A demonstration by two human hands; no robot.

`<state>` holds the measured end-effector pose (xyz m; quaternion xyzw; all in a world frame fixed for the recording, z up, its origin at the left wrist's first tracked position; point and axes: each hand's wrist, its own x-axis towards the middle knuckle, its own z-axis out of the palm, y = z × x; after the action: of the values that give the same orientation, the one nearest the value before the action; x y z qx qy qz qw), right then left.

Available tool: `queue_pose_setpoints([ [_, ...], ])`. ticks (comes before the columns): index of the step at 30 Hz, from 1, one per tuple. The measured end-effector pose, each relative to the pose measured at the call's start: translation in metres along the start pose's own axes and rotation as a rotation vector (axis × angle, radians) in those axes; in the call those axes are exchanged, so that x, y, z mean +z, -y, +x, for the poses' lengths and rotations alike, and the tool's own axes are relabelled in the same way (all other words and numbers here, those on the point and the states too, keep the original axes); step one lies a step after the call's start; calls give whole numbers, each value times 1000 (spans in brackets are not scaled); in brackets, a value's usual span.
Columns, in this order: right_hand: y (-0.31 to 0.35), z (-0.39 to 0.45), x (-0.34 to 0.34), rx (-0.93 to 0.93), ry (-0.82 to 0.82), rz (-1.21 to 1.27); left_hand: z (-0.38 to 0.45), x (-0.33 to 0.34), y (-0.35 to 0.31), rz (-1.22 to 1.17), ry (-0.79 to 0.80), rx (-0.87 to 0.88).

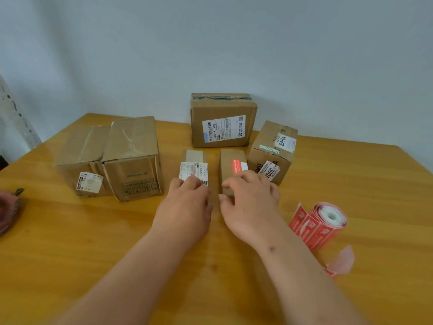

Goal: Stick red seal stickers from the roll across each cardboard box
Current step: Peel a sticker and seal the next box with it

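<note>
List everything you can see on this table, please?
Boxes: six, brown cardboard; two large at left, one at the back, one at right, two small in the middle.
Seal: one, red, on the right-hand small box.
Roll: one, red stickers, near right.
Backing scrap: one, pinkish, by the roll.
Table: one, yellow wood.
Left hand: on the left small box.
Right hand: on the sealed small box.

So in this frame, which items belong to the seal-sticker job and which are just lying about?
Part of the job:
- red seal sticker roll
- six brown cardboard boxes, e.g. small box with red sticker, small box with white label
- left hand, right hand

Lying about:
- peeled pink backing strip
- reddish object at left edge, unclear
</note>
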<state>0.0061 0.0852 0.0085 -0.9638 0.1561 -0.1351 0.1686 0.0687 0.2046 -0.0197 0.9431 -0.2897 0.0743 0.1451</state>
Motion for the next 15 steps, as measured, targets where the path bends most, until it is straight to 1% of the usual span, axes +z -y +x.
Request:
queue_pose_setpoints([
  [6,-9,-42,-22,-24,4,24,-59,-14,-38,-7,59,70],
  [9,-21,-60,-31,-32,-37,30,-78,-15,-55,-66,99,94],
  [11,-31,-70,-39,-15,-93,25,-83,-15,-64,-187,116,77],
  [15,-59,-82,-52,101,-201,-17,-84,-17,-81,-479,136,20],
])
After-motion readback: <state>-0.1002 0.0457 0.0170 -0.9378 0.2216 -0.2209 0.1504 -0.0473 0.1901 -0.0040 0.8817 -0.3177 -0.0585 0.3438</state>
